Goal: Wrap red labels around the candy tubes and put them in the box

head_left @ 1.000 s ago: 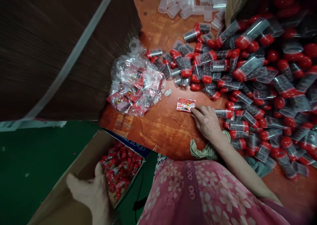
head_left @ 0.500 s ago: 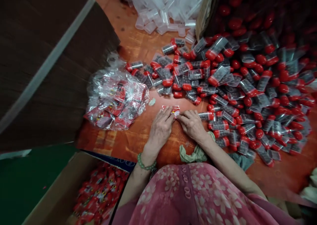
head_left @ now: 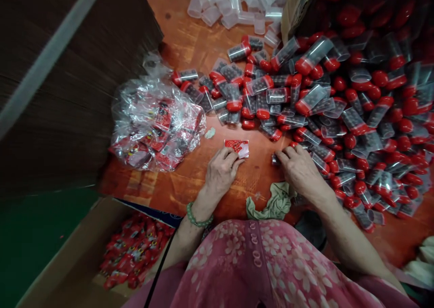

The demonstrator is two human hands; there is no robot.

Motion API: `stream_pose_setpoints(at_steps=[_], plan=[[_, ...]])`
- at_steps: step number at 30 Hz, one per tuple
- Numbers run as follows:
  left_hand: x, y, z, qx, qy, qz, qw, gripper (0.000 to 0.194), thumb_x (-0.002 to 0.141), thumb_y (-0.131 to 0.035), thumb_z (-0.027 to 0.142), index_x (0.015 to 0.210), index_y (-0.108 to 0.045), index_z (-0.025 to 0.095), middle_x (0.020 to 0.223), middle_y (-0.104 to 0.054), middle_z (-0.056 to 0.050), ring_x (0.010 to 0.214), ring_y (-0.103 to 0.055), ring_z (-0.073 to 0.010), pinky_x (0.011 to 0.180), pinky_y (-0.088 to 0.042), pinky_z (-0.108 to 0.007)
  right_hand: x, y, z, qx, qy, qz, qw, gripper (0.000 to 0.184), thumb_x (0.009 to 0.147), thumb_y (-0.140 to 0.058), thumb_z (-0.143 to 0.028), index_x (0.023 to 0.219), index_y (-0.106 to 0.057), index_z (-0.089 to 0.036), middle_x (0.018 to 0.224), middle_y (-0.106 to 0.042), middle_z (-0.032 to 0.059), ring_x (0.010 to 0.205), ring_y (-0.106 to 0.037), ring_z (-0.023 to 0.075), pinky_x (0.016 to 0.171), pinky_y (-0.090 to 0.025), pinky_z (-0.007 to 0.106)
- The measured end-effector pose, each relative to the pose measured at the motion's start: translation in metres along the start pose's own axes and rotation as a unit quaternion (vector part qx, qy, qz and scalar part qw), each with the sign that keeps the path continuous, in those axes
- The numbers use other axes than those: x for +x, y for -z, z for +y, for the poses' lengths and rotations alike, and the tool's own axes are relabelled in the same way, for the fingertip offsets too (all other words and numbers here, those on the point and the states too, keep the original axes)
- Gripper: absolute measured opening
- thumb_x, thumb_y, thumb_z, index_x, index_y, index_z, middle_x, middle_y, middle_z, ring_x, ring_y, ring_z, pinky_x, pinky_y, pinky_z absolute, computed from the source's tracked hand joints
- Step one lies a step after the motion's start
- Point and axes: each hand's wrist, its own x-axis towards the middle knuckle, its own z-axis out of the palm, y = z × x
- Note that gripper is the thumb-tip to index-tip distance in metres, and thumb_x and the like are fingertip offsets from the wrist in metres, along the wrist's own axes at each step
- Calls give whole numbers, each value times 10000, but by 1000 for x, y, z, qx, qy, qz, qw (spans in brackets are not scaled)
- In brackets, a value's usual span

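Observation:
My left hand is closed, thumb and fingers pinched at the lower edge of a small flat red-and-white printed label lying on the table. My right hand has its fingers bent around a clear tube with dark contents, at the near left edge of the tube pile. Most of that tube is hidden under the fingers. Many like it, clear with red rounded ends, lie in the pile behind and to the right.
A clear plastic bag of red printed pieces lies on the left. Empty clear tubes are heaped at the back. A pale green cloth lies near the front edge. Below left, an open carton holds red packets.
My right hand has left the label and moved right to a tube. My left hand stays at the label, which shows more fully now. The camera view has shifted slightly.

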Motion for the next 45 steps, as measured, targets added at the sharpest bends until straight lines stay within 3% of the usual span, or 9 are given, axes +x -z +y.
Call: stream_pose_setpoints(at_steps=[4,7,12,17,24,27,31,41,45], plan=[[0,5,4,-22,28,-13,999,172,946,-562,236,1003,-709,169,882,-657,-56,819,-624,-160,735,-526,-282,2,4,4,84,29,49,995,383,923,-455,-113,1283,-580,-71,965,-642,154,896,-558,286,852,-469,426],[3,11,6,-59,63,-46,995,201,958,-531,216,965,-724,160,900,-670,-63,842,-638,-157,766,-527,-280,0,7,8,231,6,138,963,409,939,-508,-187,1344,-531,-136,1085,-676,131,949,-625,256,856,-510,396],[11,20,2,-108,109,-75,985,226,938,-550,206,824,-736,146,840,-698,-58,754,-646,-144,709,-508,-269,1,2,3,483,-96,199,848,400,853,-694,-314,1233,-592,-243,1004,-707,27,790,-673,179,710,-548,314],[16,25,-1,-180,149,-26,972,63,818,-705,170,784,-758,180,760,-743,-25,689,-671,-133,658,-518,-251,6,-7,-5,625,-138,240,730,308,793,-753,-290,1063,-607,-269,911,-706,-20,785,-690,156,686,-563,268],[17,40,11,-217,136,40,966,105,705,-827,170,716,-722,169,694,-718,2,635,-656,-105,599,-518,-217,9,-5,-14,734,-68,211,642,219,847,-721,-238,990,-558,-268,1023,-748,-3,900,-736,168,829,-595,309],[16,46,16,-213,110,31,970,113,706,-831,168,738,-723,160,715,-721,-3,651,-664,-101,610,-532,-208,12,4,-22,745,-36,187,639,208,850,-722,-224,978,-562,-257,1050,-757,8,926,-739,170,829,-597,307],[16,54,21,-204,89,14,975,112,729,-820,205,773,-729,156,754,-731,-17,666,-675,-101,618,-548,-207,16,9,-26,729,3,147,669,174,869,-707,-247,975,-569,-242,1051,-762,26,906,-740,168,798,-595,296],[7,61,20,-219,75,-10,973,27,803,-754,181,819,-738,168,795,-738,-30,710,-684,-103,660,-558,-209,12,14,-10,576,62,44,814,153,912,-648,-263,1059,-655,-220,1006,-735,41,899,-708,176,803,-554,291],[5,63,16,-228,102,-21,968,80,856,-680,148,870,-754,175,836,-751,-37,729,-693,-102,655,-549,-196,13,15,-7,600,23,38,798,209,911,-639,-291,1111,-665,-238,1006,-724,24,860,-692,168,777,-544,284]])
